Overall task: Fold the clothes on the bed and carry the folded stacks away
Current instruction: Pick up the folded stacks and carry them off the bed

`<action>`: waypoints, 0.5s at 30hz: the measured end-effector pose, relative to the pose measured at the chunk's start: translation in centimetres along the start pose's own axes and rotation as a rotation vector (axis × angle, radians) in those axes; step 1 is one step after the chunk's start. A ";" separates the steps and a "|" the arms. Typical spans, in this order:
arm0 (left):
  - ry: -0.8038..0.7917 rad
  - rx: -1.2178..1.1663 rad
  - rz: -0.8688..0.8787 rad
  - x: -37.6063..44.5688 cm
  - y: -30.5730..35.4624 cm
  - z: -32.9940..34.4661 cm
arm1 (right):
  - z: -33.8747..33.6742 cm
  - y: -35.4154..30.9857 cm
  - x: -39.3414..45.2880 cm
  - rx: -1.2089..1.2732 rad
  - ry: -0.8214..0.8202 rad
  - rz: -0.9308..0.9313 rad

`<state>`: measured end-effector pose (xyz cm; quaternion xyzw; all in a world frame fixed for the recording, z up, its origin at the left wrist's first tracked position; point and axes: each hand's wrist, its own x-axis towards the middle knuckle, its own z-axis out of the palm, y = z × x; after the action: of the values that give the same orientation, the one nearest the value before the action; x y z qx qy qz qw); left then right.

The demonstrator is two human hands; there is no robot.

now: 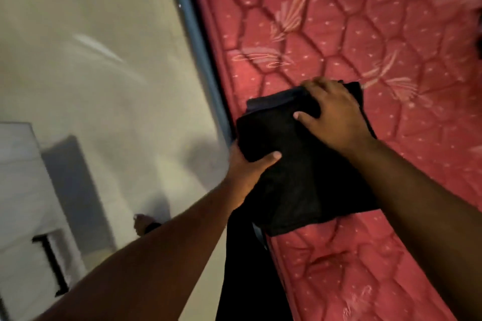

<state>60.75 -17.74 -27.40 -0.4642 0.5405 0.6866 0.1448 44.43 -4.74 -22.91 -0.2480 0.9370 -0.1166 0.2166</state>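
A: Two hands on one dark stack (300,164), and it sits right at the bed's (365,34) left edge, partly hanging over the side.

B: The right hand (336,117) lies flat on top near the stack's far end, fingers (313,86) spread and pressing down, thumb out across the cloth.

A: And the left hand (247,167) comes in at the edge. Thumb on top, the other fingers tucked under and out of sight. I'd call that a pinch on the stack's near-left corner.

B: Soft stuff, by the look of it. See that dark cloth drooping down past the bed's edge, below the left wrist? I can't tell whether it belongs to the stack or not.

A: Limp and light, I'd say. Nothing fragile, but a stack like that will sag and slide apart if lifted by one corner.

B: So the sensible hold is one palm underneath the middle and one on top, clamping the layers together.

A: Agreed. The risk is that trailing piece dragging and pulling the folds open on the way out.

B: Pale floor (104,73) to the left, a bare foot (142,223) down there too.
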 end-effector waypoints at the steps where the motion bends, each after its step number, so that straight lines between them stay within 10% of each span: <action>1: 0.097 0.043 -0.016 -0.2 0.0 0.6 | 0.0 3.0 -0.5 0.117 0.010 0.080; 6: 0.210 0.298 -0.007 -0.9 -2.3 1.5 | 1.7 11.6 -4.5 0.748 -0.020 0.457; 15: -0.003 -0.074 -0.153 -1.4 -1.8 -1.5 | 3.6 5.7 -7.7 1.386 -0.476 0.509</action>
<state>63.44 -17.92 -27.40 -0.5081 0.4775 0.6938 0.1802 49.76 3.62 -25.29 0.1488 0.6064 -0.5663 0.5380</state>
